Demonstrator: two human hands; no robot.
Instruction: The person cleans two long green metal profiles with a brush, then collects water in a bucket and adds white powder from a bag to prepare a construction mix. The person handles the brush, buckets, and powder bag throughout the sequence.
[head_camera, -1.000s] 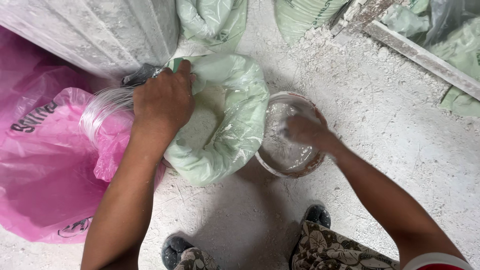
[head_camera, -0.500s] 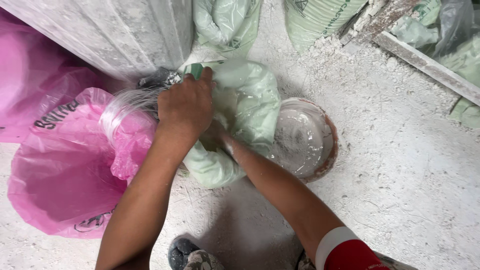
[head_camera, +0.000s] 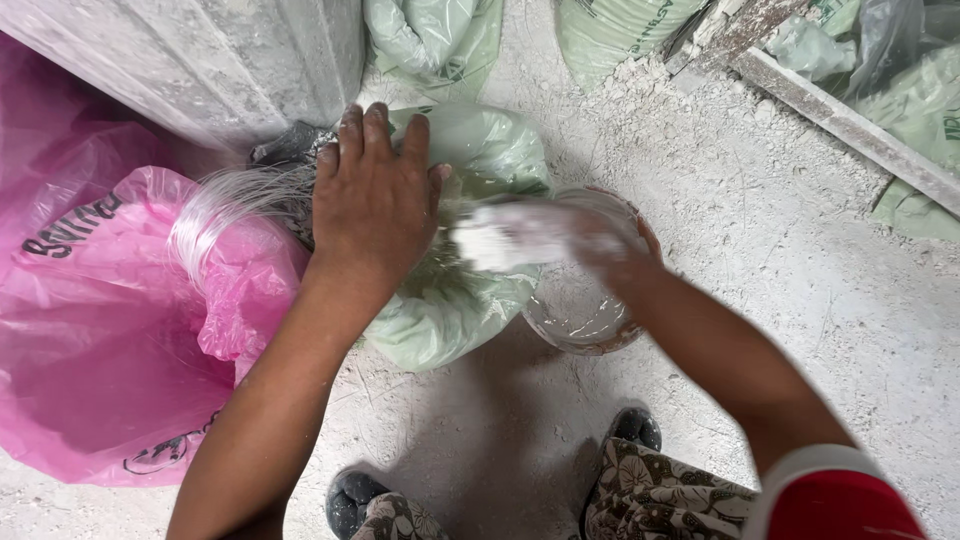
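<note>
Bright even daylight, soft shadows, motion blur on right hand (head_camera: 610, 250)

Pale green bag (head_camera: 450, 300) of thin, soft plastic film, creased and faintly glossy, dusted with white powder; pink bag (head_camera: 110, 330) of the same thin film, shinier and crumpled; clear bowl (head_camera: 575, 310) of see-through plastic, smooth but clouded by a chalky white coat. Floor (head_camera: 800, 260) of rough, matt concrete, powdery white throughout; white sack (head_camera: 200, 60) of woven plastic, dull and coarse; plank (head_camera: 850, 125) of rough wood, crusted with dried white material. Left hand (head_camera: 375, 200) and right hand (head_camera: 610, 250) matt with a film of white dust.
</note>
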